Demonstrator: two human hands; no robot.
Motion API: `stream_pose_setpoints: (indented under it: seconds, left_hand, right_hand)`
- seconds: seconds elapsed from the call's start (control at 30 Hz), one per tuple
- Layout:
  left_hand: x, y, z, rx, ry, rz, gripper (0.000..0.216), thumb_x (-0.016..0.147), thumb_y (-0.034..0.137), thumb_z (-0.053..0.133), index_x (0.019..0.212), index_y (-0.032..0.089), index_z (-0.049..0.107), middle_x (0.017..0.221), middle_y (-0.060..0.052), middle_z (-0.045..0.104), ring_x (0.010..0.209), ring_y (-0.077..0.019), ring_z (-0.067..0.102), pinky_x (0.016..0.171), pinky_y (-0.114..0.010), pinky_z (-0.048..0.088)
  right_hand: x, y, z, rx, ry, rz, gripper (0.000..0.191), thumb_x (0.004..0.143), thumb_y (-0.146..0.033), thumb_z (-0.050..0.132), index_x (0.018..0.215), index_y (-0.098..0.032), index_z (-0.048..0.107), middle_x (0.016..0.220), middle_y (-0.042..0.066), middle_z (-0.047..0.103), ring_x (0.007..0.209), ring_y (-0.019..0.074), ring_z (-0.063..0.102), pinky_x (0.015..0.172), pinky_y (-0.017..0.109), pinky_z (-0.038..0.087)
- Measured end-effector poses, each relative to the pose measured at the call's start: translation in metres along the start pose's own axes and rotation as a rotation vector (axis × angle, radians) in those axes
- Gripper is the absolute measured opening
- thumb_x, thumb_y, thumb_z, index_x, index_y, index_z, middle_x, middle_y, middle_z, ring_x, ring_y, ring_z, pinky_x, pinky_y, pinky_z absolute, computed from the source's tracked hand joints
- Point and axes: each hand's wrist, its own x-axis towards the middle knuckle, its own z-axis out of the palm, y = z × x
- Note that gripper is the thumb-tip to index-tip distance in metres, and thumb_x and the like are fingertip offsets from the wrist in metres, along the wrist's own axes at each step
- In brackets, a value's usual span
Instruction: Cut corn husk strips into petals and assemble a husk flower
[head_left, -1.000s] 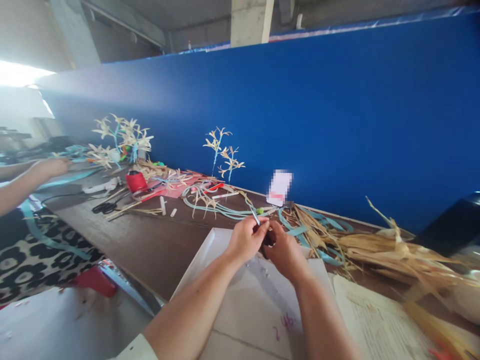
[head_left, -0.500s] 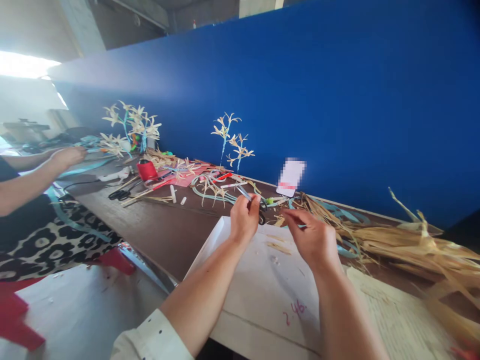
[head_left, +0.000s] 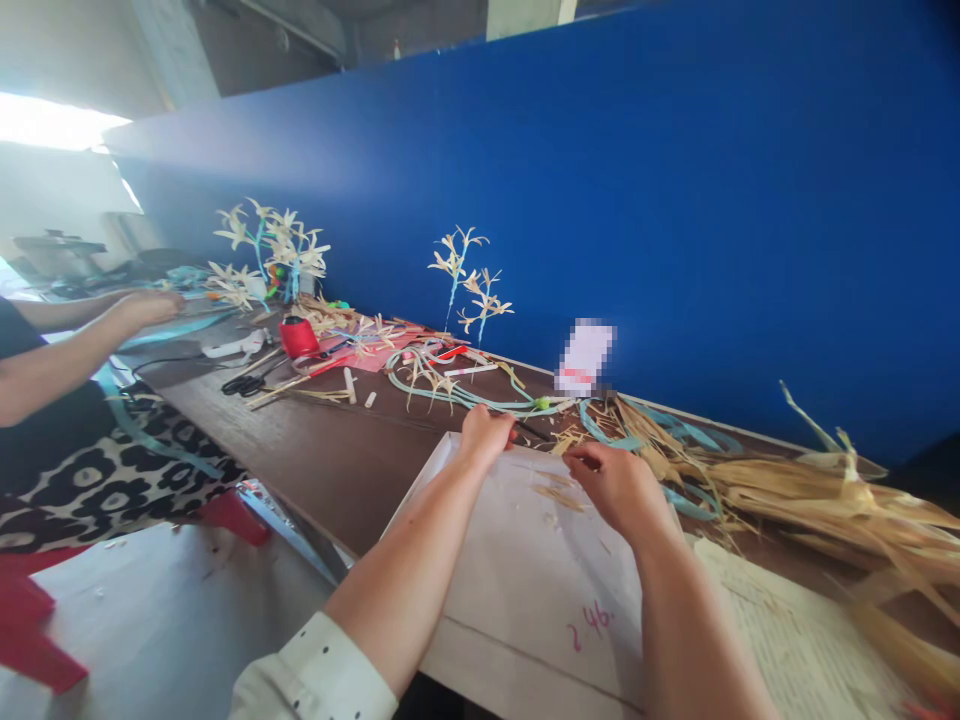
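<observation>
My left hand (head_left: 486,438) is low over the tabletop by the far edge of the white board, its fingers closed. From its right side juts a dark part of the scissors (head_left: 534,432); the hand hides the rest of them. My right hand (head_left: 616,482) hovers above the board's right part, thumb and fingers pinched together. Whatever is in that pinch is too small to make out. Between the hands, pale husk pieces (head_left: 561,497) lie on the white board (head_left: 525,590), which bears pink handwriting.
Dried husks (head_left: 817,490) spread along the right. Light-blue cords (head_left: 427,385), a red spool (head_left: 298,338) and black scissors (head_left: 244,382) lie leftward. Husk flowers (head_left: 469,270) stand before the blue partition (head_left: 675,200). A co-worker's hand (head_left: 154,306) is at far left.
My left hand has lowered with the scissors, and their blades no longer show. My right hand has dropped slightly, still pinched. The view has shifted a little.
</observation>
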Motion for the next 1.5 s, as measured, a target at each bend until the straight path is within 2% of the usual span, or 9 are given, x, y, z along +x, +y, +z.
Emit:
stream_pose_setpoints:
  seconds: [0.27,0.57,0.73,0.87,0.97,1.03,1.13,1.37,1.5]
  left_hand:
    - [-0.004,0.0,-0.006,0.597,0.199,0.265,0.059,0.076,0.019,0.056,0.129,0.003,0.035,0.097,-0.021,0.065,0.099,-0.0269,0.06,0.083,-0.032,0.044]
    - [-0.002,-0.001,-0.005,0.037,0.139,0.142,0.07,0.08,0.018,0.051,0.138,0.011,0.012,0.096,-0.012,0.066,0.058,-0.0132,0.064,0.046,-0.022,0.046]
    - [-0.002,0.002,-0.005,-0.025,0.18,0.159,0.079,0.081,0.019,0.049,0.14,0.011,-0.002,0.105,-0.014,0.062,0.056,-0.0107,0.063,0.046,-0.02,0.046]
    - [-0.005,0.001,-0.007,0.124,0.249,0.327,0.073,0.081,0.018,0.049,0.141,0.012,0.007,0.1,-0.01,0.065,0.065,-0.0122,0.063,0.063,-0.025,0.049]
    - [-0.011,0.004,-0.007,0.28,0.271,0.472,0.052,0.08,0.018,0.051,0.13,0.015,0.038,0.094,-0.006,0.066,0.077,-0.0142,0.061,0.079,-0.029,0.047]
    - [-0.015,0.006,-0.006,0.356,0.216,0.543,0.033,0.079,0.019,0.052,0.112,0.018,0.057,0.093,-0.004,0.066,0.078,-0.014,0.06,0.081,-0.029,0.045]
    - [-0.02,0.008,-0.005,0.42,0.077,0.609,0.022,0.079,0.023,0.052,0.095,0.021,0.066,0.089,-0.002,0.066,0.077,-0.0133,0.059,0.079,-0.026,0.045]
    - [-0.029,0.006,-0.006,0.61,-0.352,0.714,0.02,0.078,0.027,0.055,0.091,0.022,0.068,0.091,-0.003,0.066,0.077,-0.0143,0.059,0.071,-0.024,0.045]
    - [-0.029,0.002,-0.007,0.716,-0.449,0.767,0.023,0.077,0.02,0.052,0.093,0.022,0.069,0.093,-0.004,0.063,0.079,-0.0158,0.06,0.071,-0.024,0.044]
  right_hand:
    - [-0.004,-0.004,-0.005,-0.142,-0.102,-0.001,0.021,0.074,-0.039,0.054,0.079,-0.031,0.073,0.073,0.002,0.069,0.067,0.0201,0.061,0.05,0.026,0.031]
    - [-0.007,-0.005,0.002,-0.176,-0.095,-0.005,0.017,0.071,-0.03,0.055,0.068,-0.029,0.071,0.063,0.004,0.066,0.059,0.0189,0.06,0.047,0.026,0.029]
    - [-0.006,-0.006,0.004,-0.236,-0.128,0.045,0.017,0.071,-0.027,0.053,0.069,-0.028,0.07,0.066,0.005,0.066,0.062,0.0209,0.06,0.05,0.027,0.032]
    - [-0.005,-0.008,0.004,-0.266,-0.17,0.075,0.018,0.071,-0.026,0.051,0.073,-0.029,0.069,0.071,0.005,0.066,0.065,0.022,0.061,0.054,0.029,0.036]
    - [-0.004,-0.007,0.004,-0.26,-0.163,0.074,0.017,0.072,-0.028,0.052,0.072,-0.028,0.069,0.071,0.006,0.067,0.066,0.0226,0.061,0.054,0.029,0.035]
    - [-0.004,-0.006,0.004,-0.241,-0.155,0.074,0.016,0.072,-0.029,0.052,0.07,-0.027,0.068,0.07,0.006,0.067,0.065,0.0221,0.06,0.053,0.029,0.034]
    - [-0.004,-0.004,0.002,-0.194,-0.165,0.074,0.016,0.073,-0.03,0.051,0.067,-0.026,0.066,0.066,0.004,0.066,0.06,0.0195,0.058,0.051,0.028,0.032]
    - [-0.003,0.005,-0.005,0.083,-0.174,-0.02,0.019,0.072,-0.032,0.053,0.07,-0.022,0.068,0.062,0.0,0.064,0.054,0.0144,0.055,0.05,0.024,0.033]
    - [-0.003,0.008,-0.008,0.162,-0.202,-0.044,0.023,0.073,-0.035,0.051,0.069,-0.02,0.068,0.056,-0.002,0.061,0.052,0.0141,0.053,0.048,0.024,0.033]
